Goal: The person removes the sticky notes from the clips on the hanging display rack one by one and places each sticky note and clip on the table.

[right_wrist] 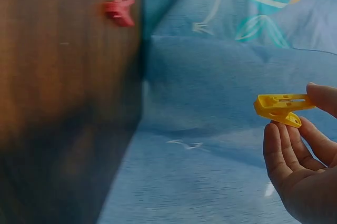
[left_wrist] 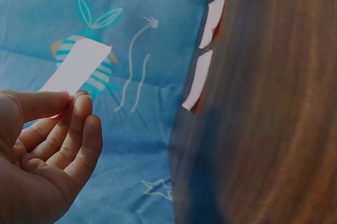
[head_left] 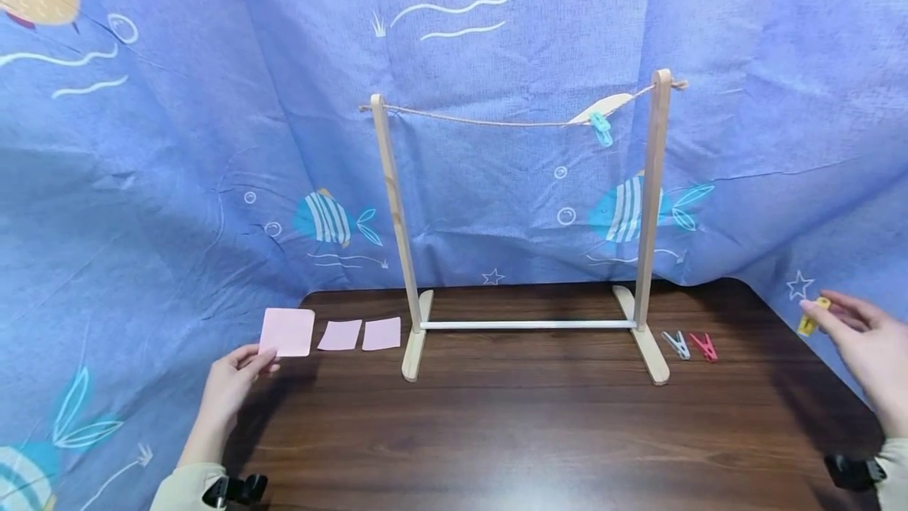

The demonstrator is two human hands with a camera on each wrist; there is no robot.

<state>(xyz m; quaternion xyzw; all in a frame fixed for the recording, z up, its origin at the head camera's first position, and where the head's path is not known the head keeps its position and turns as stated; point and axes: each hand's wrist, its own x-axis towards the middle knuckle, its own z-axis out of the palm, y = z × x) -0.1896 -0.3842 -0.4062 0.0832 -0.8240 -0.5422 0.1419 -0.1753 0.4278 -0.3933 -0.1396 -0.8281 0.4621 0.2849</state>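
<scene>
My left hand [head_left: 230, 385] pinches a pink paper square [head_left: 287, 331] by its lower edge between thumb and fingers, raised at the table's left side. In the left wrist view the same paper [left_wrist: 79, 66] stands up from the fingertips. Far to the right, my right hand [head_left: 865, 345] pinches a yellow clothespin [right_wrist: 279, 108] between thumb and fingers. Two more pink paper squares [head_left: 340, 335] lie side by side on the table, just right of the held one. A white clothespin [head_left: 677, 345] and a red clothespin [head_left: 704, 347] lie to the right of the wooden stand.
A wooden stand [head_left: 656, 203] with two posts rises at the table's back. A sagging string [head_left: 482, 122] joins the post tops; a blue clothespin [head_left: 601, 129] holds a pale sheet [head_left: 603, 106] on it. Blue patterned cloth [head_left: 496, 203] hangs behind and beside the dark table [head_left: 518, 424].
</scene>
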